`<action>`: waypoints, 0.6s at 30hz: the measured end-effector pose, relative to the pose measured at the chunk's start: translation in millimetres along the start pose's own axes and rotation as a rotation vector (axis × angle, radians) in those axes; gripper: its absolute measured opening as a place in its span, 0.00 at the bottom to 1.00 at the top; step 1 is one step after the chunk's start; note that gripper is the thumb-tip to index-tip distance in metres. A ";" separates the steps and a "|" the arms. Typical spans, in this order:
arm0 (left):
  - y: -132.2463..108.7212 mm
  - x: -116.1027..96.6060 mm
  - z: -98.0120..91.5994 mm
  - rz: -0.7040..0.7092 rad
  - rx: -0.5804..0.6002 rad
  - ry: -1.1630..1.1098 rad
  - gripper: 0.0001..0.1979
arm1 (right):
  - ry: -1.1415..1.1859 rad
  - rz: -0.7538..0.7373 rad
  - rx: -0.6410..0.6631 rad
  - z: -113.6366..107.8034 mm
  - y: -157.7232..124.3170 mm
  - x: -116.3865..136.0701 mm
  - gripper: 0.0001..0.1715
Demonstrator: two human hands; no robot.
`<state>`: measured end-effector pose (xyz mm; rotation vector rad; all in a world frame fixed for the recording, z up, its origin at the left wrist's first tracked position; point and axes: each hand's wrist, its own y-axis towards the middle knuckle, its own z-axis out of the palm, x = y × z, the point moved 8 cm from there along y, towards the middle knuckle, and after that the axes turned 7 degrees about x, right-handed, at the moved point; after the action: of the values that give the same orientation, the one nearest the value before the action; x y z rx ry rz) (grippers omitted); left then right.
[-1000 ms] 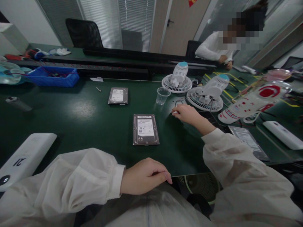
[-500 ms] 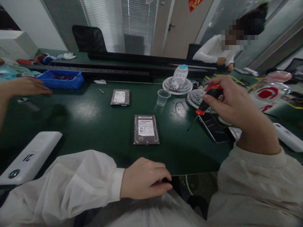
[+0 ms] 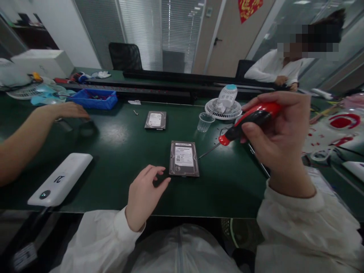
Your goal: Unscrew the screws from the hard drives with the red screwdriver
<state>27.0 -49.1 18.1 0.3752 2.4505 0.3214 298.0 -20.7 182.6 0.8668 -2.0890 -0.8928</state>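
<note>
My right hand [image 3: 280, 132] is wrapped round a screwdriver [image 3: 250, 123] with a red and black handle. Its thin shaft points down and left, the tip close to the right edge of a hard drive [image 3: 184, 159]; whether it touches is hard to tell. The drive lies label side up on the dark green table [image 3: 222, 189]. Just left of its lower corner, my left hand [image 3: 146, 195] is open, fingers apart and holding nothing. A second hard drive [image 3: 155, 120] rests farther back, and a clear plastic cup [image 3: 205, 122] stands to the right of it.
A co-worker's hand [image 3: 68, 112] reaches in from the left, near a blue tray [image 3: 92, 99]. A white power bank [image 3: 61, 180] lies front left. White fan parts [image 3: 223, 108] sit at the back right. Another person [image 3: 278, 68] sits across the table.
My left hand has moved forward from the table's edge to beside the nearer drive. My right hand has brought the screwdriver left, its tip now by that drive. The view has shifted.
</note>
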 end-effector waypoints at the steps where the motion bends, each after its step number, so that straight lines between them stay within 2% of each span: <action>1: -1.1 0.2 3.2 -0.014 0.003 -0.011 0.08 | 0.009 -0.038 -0.008 5.3 2.6 6.8 0.25; 6: -3.4 -2.7 18.5 -0.080 0.040 -0.009 0.06 | 0.039 -0.114 0.084 41.2 15.3 30.7 0.21; 11: -3.2 1.5 21.8 -0.155 0.046 -0.013 0.06 | 0.125 -0.368 0.125 70.4 21.9 48.9 0.24; 14: -3.5 1.5 21.4 -0.154 0.029 -0.022 0.07 | 0.168 -0.359 0.185 82.9 23.9 46.7 0.23; 18: -3.3 -0.6 21.7 -0.133 0.021 -0.011 0.07 | 0.189 -0.344 0.223 88.9 21.6 46.1 0.22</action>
<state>40.3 -49.3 0.6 0.2208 2.4553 0.2370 196.6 -16.2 168.4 1.4041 -1.9296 -0.7219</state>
